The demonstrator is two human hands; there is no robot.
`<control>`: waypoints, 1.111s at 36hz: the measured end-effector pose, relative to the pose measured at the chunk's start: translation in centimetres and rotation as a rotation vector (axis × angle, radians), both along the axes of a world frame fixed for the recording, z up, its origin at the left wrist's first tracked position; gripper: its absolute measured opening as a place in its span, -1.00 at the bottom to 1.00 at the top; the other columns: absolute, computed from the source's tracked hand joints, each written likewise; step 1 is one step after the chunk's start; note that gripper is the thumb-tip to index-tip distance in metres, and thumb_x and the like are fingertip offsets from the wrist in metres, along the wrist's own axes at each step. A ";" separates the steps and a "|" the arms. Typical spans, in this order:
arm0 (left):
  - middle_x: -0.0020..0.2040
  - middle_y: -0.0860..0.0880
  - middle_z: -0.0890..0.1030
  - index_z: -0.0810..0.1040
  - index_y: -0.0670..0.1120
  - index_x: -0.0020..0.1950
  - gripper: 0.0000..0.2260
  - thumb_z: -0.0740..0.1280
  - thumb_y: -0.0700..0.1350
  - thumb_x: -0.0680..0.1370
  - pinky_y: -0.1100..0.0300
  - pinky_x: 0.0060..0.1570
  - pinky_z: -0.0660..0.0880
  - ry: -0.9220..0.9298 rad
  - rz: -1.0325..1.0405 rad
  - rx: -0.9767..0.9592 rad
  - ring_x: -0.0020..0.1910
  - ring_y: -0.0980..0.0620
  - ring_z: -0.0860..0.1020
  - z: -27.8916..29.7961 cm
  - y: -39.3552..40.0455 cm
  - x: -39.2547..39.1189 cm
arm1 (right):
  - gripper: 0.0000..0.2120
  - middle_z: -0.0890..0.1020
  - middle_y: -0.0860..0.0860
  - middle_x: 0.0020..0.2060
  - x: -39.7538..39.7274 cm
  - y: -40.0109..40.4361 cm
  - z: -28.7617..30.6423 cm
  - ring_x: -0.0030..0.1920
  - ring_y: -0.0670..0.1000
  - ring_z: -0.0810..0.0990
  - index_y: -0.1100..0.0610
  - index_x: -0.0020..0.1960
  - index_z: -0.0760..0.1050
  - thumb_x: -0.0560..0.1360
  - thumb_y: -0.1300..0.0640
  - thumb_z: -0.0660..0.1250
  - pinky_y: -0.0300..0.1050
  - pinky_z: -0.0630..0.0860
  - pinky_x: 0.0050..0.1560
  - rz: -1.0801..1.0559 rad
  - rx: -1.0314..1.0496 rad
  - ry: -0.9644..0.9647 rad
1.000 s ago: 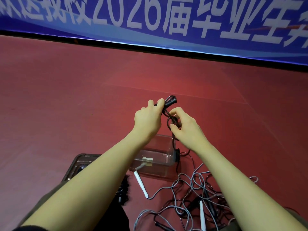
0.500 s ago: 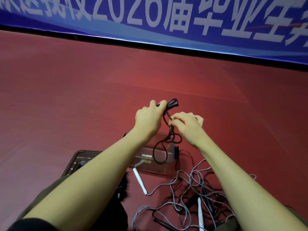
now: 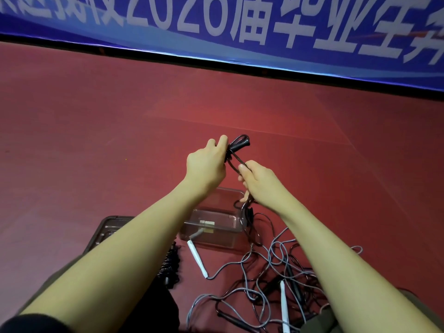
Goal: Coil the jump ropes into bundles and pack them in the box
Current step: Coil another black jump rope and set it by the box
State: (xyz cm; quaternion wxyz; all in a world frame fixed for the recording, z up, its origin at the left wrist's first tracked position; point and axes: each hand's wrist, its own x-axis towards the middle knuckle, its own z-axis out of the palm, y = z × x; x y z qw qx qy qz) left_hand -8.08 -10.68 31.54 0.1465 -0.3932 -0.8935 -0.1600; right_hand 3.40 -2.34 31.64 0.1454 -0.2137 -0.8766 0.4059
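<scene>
My left hand (image 3: 206,164) grips the black handles of a black jump rope (image 3: 239,144), raised above the floor. My right hand (image 3: 258,182) holds that rope's cord just below and to the right; the cord runs down past my wrist to the floor. Below my hands sits a clear plastic box (image 3: 216,227), with a grey handle end leaning over its near wall. A grey jump rope with white handles (image 3: 197,259) lies tangled with black cords (image 3: 271,280) on the red floor at the lower right.
A dark box lid (image 3: 108,230) lies on the floor left of the box, partly behind my left forearm. A coiled black bundle (image 3: 171,265) lies beside it. A blue banner with white lettering (image 3: 240,27) runs along the far edge of the red floor.
My right hand has slid down and to the right along the black cord, pulling it taut from the handles. The hanging loop over the box has drawn up.
</scene>
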 end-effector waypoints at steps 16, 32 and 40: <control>-0.09 -0.07 0.37 0.27 -0.12 0.26 -0.73 0.17 -0.18 0.57 0.11 -0.38 0.23 -0.001 0.023 0.038 -0.31 -0.17 0.39 0.5 -0.3 -0.3 | -0.76 0.52 -0.06 -0.14 0.0 -0.5 -0.4 -0.38 -0.13 0.54 0.13 0.20 0.36 0.63 0.28 -0.01 -0.15 0.55 -0.11 0.051 0.000 0.127; -0.09 -0.05 0.37 0.26 -0.11 0.27 -0.69 0.20 -0.19 0.55 0.16 -0.45 0.13 0.052 0.020 -0.010 -0.32 -0.14 0.37 0.8 -0.7 -0.5 | -0.76 0.47 0.04 -0.31 0.1 0.7 -0.9 -0.34 0.10 0.42 0.09 -0.14 0.27 0.63 -0.03 0.09 -0.01 0.38 -0.25 0.066 0.302 -0.207; -0.18 -0.03 0.45 0.33 -0.12 -0.04 -0.81 0.32 -0.15 0.44 0.12 -0.26 0.32 -0.243 -0.060 0.151 -0.23 -0.14 0.40 1.4 -0.3 0.3 | -0.71 0.43 0.03 -0.34 -0.2 2.2 -2.2 -0.29 0.16 0.45 0.05 -0.27 0.19 0.61 0.05 0.12 -0.04 0.34 -0.27 -0.045 0.365 -0.239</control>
